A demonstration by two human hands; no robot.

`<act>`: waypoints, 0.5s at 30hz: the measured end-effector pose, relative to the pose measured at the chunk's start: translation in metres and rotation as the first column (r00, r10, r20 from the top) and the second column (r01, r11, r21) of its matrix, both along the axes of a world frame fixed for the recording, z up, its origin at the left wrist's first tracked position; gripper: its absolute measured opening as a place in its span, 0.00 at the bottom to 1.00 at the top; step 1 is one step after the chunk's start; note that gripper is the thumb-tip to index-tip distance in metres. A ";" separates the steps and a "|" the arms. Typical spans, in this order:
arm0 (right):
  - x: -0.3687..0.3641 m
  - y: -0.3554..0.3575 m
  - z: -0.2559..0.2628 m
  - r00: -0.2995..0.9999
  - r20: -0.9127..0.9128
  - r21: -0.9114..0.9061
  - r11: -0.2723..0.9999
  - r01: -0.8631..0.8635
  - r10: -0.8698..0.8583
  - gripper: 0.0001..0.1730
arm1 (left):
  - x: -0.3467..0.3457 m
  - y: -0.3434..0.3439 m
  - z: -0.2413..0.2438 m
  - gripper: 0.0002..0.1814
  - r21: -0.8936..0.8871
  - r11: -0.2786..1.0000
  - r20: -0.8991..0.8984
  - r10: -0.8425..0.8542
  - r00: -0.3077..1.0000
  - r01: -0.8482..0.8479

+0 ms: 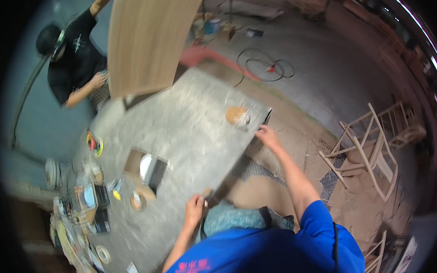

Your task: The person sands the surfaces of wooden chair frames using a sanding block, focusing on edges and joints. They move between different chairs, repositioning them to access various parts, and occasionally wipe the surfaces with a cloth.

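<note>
A grey-topped worktable [189, 135] lies before me. My right hand [267, 136] is at its right edge, fingers bent and touching the edge close to the corner. A blurred, rounded tan object with a whitish end [237, 116] rests on the tabletop just beyond that hand. My left hand [194, 209] is at the near edge, its fingers curled together. A small tan piece [208, 192] is beside those fingers; blur hides whether they grip it. An open cardboard box [133, 161] with white discs [146, 168] sits on the table to the left.
Across the table a person in black [80, 55] holds a large wood-grain panel [149, 40] upright. Tape rolls [103, 254], small boxes [101, 219] and a red-and-yellow tool [94, 143] crowd the left side. Wooden chair frames [366, 151] and a coiled hose [266, 66] are on the floor.
</note>
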State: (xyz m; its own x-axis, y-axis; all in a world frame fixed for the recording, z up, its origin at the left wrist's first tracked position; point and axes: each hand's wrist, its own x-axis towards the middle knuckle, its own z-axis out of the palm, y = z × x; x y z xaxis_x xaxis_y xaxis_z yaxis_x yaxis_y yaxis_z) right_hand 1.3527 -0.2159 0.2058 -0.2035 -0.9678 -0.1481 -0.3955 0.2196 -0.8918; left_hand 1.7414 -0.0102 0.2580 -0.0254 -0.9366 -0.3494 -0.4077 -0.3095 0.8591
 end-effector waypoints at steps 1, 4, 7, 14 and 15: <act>0.000 -0.018 -0.013 0.999 0.011 0.050 0.998 0.045 -0.046 0.39 | 0.001 -0.012 0.010 0.15 -0.037 0.996 0.047 -0.083 0.995 0.085; 0.078 -0.057 -0.011 0.965 -0.077 -0.019 0.968 0.249 -0.249 0.54 | 0.029 -0.018 0.023 0.13 -0.116 0.991 -0.050 0.068 0.996 -0.073; 0.101 -0.091 -0.017 0.945 -0.082 -0.027 0.949 0.315 -0.316 0.46 | 0.043 -0.028 0.015 0.09 0.080 0.974 -0.272 0.225 0.936 -0.211; 0.135 -0.061 0.026 0.982 0.188 0.407 0.909 -0.090 0.013 0.24 | 0.170 -0.113 -0.115 0.19 -0.060 0.961 -0.024 -0.273 0.962 0.271; 0.105 -0.029 -0.012 0.954 0.274 0.309 0.928 -0.208 0.122 0.24 | 0.117 -0.113 -0.110 0.15 -0.004 0.980 -0.135 -0.198 0.971 0.199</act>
